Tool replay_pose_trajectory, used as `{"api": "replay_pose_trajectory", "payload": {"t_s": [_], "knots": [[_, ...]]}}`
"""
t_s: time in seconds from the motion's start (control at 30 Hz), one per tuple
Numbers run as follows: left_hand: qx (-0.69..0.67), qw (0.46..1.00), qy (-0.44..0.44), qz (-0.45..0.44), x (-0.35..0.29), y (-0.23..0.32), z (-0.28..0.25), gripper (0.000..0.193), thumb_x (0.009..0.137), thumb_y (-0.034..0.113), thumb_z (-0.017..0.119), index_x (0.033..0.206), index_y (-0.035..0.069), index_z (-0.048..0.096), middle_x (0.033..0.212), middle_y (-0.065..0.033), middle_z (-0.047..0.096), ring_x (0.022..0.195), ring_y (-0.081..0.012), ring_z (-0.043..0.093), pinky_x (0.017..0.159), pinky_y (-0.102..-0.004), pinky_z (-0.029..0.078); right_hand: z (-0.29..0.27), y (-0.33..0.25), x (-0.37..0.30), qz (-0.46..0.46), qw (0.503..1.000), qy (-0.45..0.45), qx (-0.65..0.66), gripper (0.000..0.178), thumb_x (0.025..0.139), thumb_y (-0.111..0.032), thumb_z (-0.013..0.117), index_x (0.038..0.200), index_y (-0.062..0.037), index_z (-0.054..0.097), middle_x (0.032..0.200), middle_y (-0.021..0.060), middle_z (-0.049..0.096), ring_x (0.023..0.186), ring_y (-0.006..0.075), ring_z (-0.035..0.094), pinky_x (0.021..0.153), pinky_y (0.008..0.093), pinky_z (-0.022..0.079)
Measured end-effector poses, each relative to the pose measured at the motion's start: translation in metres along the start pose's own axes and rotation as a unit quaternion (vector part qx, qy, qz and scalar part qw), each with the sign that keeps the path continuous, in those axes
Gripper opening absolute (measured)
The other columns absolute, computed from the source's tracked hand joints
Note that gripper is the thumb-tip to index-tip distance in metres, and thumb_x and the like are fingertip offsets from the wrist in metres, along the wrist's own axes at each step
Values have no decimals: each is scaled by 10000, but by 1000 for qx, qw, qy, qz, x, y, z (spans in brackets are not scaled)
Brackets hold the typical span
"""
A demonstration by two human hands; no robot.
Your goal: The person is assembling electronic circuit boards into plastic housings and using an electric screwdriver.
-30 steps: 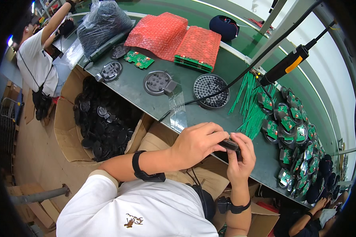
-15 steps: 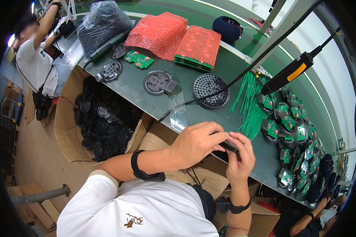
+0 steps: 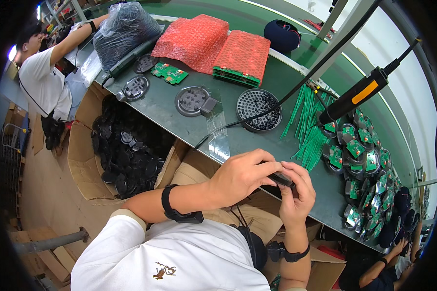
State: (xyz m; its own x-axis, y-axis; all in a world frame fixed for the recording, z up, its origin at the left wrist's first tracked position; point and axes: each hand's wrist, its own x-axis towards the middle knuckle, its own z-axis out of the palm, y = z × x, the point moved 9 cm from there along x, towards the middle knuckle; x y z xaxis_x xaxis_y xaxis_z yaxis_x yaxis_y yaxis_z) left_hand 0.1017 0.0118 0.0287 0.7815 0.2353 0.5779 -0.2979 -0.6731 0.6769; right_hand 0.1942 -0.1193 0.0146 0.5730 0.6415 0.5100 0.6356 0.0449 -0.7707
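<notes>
Both my hands meet over the near edge of the bench, closed around a small black plastic part (image 3: 281, 179). My left hand (image 3: 245, 177) pinches it from the left with thumb and fingertips. On the other side my right hand (image 3: 297, 191) grips its right end, fingers on top and thumb below. The fingers hide most of the part, so its full shape cannot be made out. Beyond the hands lie a round dish (image 3: 260, 110) of small black pieces and a pile of green cable ties (image 3: 306, 127). A grey round plastic housing (image 3: 192, 102) rests farther left.
A black electric screwdriver (image 3: 354, 96) hangs at the right, its cable crossing the bench. Beneath it are many round housings with green circuit boards (image 3: 355, 149). Red bubble wrap (image 3: 192, 41) and stacked boards (image 3: 235, 76) lie behind. A carton (image 3: 82, 165) of black parts stands left. Co-workers sit nearby.
My hands keep the same grip on the black part, with only a slight shift. The co-worker at the left has lowered an arm and reaches toward the bench.
</notes>
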Motion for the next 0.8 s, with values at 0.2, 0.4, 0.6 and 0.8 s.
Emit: {"api": "replay_pose_trajectory", "payload": {"t_s": [0.2,0.4,0.6,0.8], "knots": [[14,1000,4,12,0,3,-2,389,780,84,838,1146,31,716,1097,-134,698,918,-319,714,759,-386,589,0,-5,1,-14,1000,-6,-24,308,803,41,752,1108,17,725,1203,164,728,1094,338,680,970,412,533],[12,1000,-4,14,1,4,-3,375,793,82,829,1147,34,715,1103,-140,699,945,-321,721,778,-380,598,-3,-3,2,-7,1000,-3,-7,345,782,42,762,1125,20,732,1209,175,741,1109,336,698,985,411,534],[9,1000,-7,6,0,4,-3,373,798,73,822,1155,45,715,1113,-143,701,962,-319,725,794,-373,607,-3,2,0,26,1000,-8,9,375,762,51,766,1135,31,731,1228,190,737,1142,333,702,1021,403,523],[5,1000,-12,-6,0,2,-6,403,776,54,835,1161,47,718,1108,-140,708,966,-315,727,794,-370,610,-5,9,2,74,978,-25,194,321,860,45,720,1182,52,726,1239,196,730,1167,289,691,1021,387,525]]}}
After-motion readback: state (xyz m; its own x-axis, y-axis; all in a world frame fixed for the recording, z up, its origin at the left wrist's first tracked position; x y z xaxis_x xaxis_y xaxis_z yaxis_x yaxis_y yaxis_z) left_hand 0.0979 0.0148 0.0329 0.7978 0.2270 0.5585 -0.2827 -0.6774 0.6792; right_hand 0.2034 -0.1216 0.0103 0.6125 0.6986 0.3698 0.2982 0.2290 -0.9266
